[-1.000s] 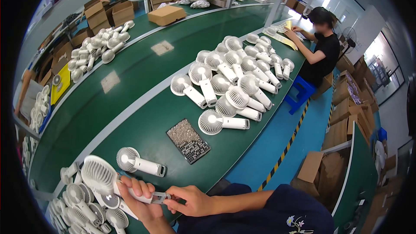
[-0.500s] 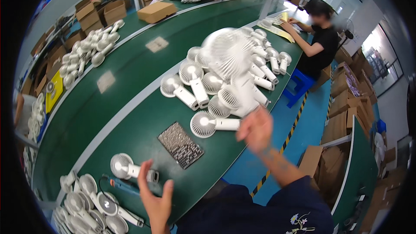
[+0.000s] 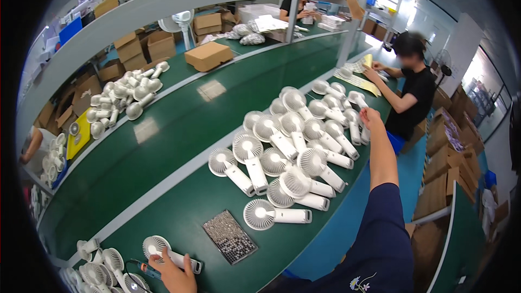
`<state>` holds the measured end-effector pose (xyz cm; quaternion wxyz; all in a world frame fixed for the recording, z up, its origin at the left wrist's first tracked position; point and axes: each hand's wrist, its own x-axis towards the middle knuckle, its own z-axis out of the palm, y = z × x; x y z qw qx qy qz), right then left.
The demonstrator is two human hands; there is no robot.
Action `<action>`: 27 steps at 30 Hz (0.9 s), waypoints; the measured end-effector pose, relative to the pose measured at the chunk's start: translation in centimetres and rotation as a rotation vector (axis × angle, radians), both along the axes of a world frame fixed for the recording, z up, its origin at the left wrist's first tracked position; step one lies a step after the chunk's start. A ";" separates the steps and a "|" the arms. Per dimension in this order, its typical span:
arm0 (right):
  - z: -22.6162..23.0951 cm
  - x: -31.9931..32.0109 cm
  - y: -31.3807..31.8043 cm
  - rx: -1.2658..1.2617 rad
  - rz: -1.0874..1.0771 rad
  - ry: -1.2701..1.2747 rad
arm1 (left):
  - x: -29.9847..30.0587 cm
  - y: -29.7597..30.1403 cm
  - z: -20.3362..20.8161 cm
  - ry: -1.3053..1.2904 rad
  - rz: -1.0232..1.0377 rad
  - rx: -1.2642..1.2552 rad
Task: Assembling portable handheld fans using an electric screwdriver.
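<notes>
My left hand [image 3: 178, 276] is low on the left, fingers apart, over the handle of a white handheld fan [image 3: 156, 246] lying on the bench; whether it touches the fan is unclear. Beside it lies a blue pen-shaped tool [image 3: 150, 270] with a dark cable. My right hand [image 3: 370, 118] reaches out to the far right end of a large pile of white handheld fans [image 3: 293, 125]. Its fingers close at the handle end of one fan [image 3: 356, 97] there. A small tray [image 3: 229, 237] of tiny metal parts sits between the left hand and the pile.
More white fans [image 3: 97, 274] are heaped at the lower left, and another heap [image 3: 127, 91] lies across the green bench [image 3: 179, 130]. A cardboard box [image 3: 208, 56] stands at the back. A co-worker [image 3: 410, 84] sits at the right edge. A grey shelf beam [image 3: 163, 1] spans overhead.
My right hand has moved away to the far right end of the pile; the blurred fan by it before is no longer raised over the pile. My left hand has come down closer to the single fan.
</notes>
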<state>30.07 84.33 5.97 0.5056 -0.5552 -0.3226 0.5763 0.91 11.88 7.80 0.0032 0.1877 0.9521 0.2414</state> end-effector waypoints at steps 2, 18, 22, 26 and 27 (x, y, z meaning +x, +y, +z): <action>-0.6 -0.4 0.3 0.023 -0.017 0.034 | -0.5 0.7 -0.3 0.035 -0.036 0.026; 5.9 -11.3 -49.7 1.097 1.360 -0.256 | 4.5 6.4 5.0 -0.427 -0.065 1.521; 3.3 -13.6 -56.1 1.178 1.146 -0.143 | 6.6 6.9 5.1 -0.698 -0.069 1.543; 3.9 -13.6 -57.0 1.206 1.072 -0.160 | 7.0 4.7 4.7 -0.878 0.032 1.452; 3.8 -13.7 -57.1 1.201 1.083 -0.211 | 7.3 4.5 4.4 -0.817 -0.041 1.434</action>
